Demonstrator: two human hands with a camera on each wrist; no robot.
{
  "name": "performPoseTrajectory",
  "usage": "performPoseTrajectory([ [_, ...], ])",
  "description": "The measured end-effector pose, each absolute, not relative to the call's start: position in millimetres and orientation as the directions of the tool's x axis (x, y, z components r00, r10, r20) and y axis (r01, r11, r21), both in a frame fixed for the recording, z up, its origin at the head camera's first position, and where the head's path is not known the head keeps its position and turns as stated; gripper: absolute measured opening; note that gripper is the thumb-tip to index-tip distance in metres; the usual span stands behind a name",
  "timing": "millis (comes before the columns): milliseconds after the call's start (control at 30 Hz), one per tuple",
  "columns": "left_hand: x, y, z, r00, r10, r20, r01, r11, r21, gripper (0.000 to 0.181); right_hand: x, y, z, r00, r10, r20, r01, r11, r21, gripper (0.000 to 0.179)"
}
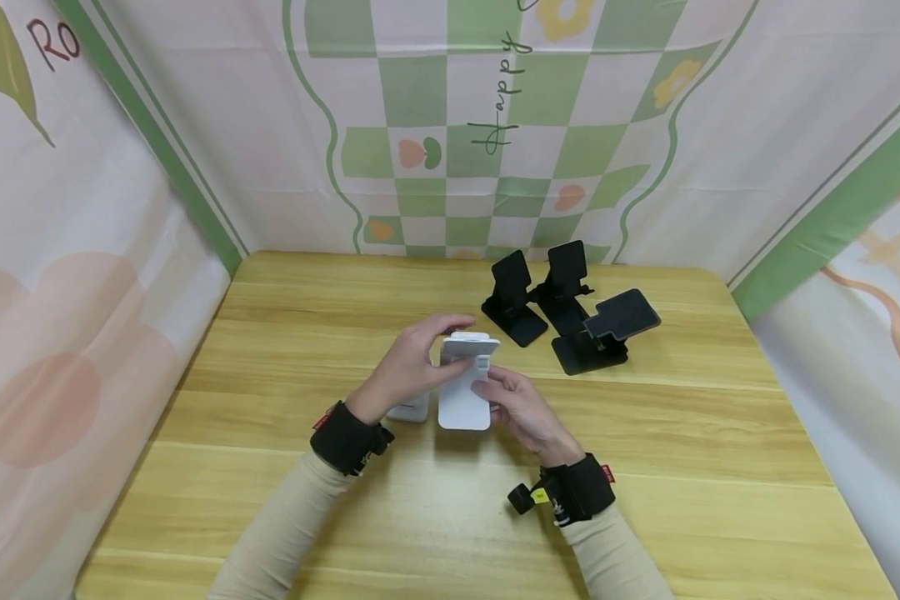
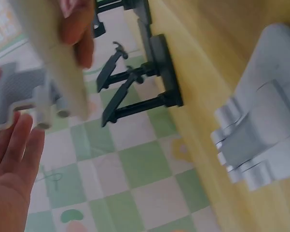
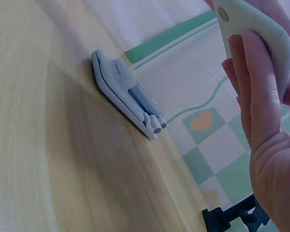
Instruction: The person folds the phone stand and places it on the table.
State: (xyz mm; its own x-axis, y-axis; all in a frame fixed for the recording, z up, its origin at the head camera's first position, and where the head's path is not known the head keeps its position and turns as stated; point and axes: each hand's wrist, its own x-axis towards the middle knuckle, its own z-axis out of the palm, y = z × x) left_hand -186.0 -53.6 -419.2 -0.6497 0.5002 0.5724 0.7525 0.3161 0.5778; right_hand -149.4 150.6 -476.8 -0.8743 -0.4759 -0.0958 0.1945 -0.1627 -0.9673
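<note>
Both hands hold a white phone stand (image 1: 461,407) raised over the middle of the table, with its hinged plate unfolded at the top. My left hand (image 1: 407,367) grips that upper plate between thumb and fingers. My right hand (image 1: 527,410) pinches the long flat base by its right edge; in the right wrist view its fingers lie along the back of the base (image 3: 258,24). A second white phone stand (image 2: 272,125) lies folded on the table below my left hand, partly hidden by it in the head view.
Three black phone stands stand unfolded at the back right: one on the left (image 1: 513,296), one behind (image 1: 566,283) and one in front with its plate tilted flatter (image 1: 596,333). The wooden table (image 1: 270,333) meets patterned cloth walls (image 1: 412,92) at the back and sides.
</note>
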Motion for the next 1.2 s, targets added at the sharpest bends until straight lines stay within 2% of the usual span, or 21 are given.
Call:
performPoseTrajectory([
  [100, -183.3, -55.2, -408.9, -0.611, 0.472, 0.636, 0.791, 0.337, 0.511, 0.051, -149.7, 150.8, -477.0, -0.877, -0.470, -0.104, 0.195, -0.150, -0.969, 0.048],
  [233, -178.1, -54.7, -392.9, -0.536, 0.477, 0.697, 0.839, 0.394, 0.376, 0.041, -150.8, 150.8, -478.5, -0.879, -0.463, -0.116, 0.204, -0.145, -0.968, 0.048],
  [367, -172.2, -50.7, -381.0, -0.471, 0.541, 0.697, 0.858, 0.466, 0.218, 0.031, -151.9, 150.8, -479.3, -0.880, -0.462, -0.112, 0.201, -0.148, -0.968, 0.047],
  [467, -168.6, -47.4, -377.2, -0.457, 0.574, 0.679, 0.851, 0.505, 0.145, 0.026, -152.0, 150.4, -479.7, -0.881, -0.460, -0.113, 0.199, -0.143, -0.970, 0.046],
  [733, -165.9, -43.0, -379.7, -0.468, 0.596, 0.653, 0.843, 0.523, 0.127, 0.019, -152.1, 149.8, -481.2, -0.888, -0.441, -0.129, 0.205, -0.131, -0.970, 0.047],
  [1200, -162.1, -40.2, -383.8, -0.420, 0.606, 0.676, 0.835, 0.550, 0.025, 0.018, -151.8, 146.9, -479.7, -0.905, -0.403, -0.132, 0.204, -0.140, -0.969, 0.048],
])
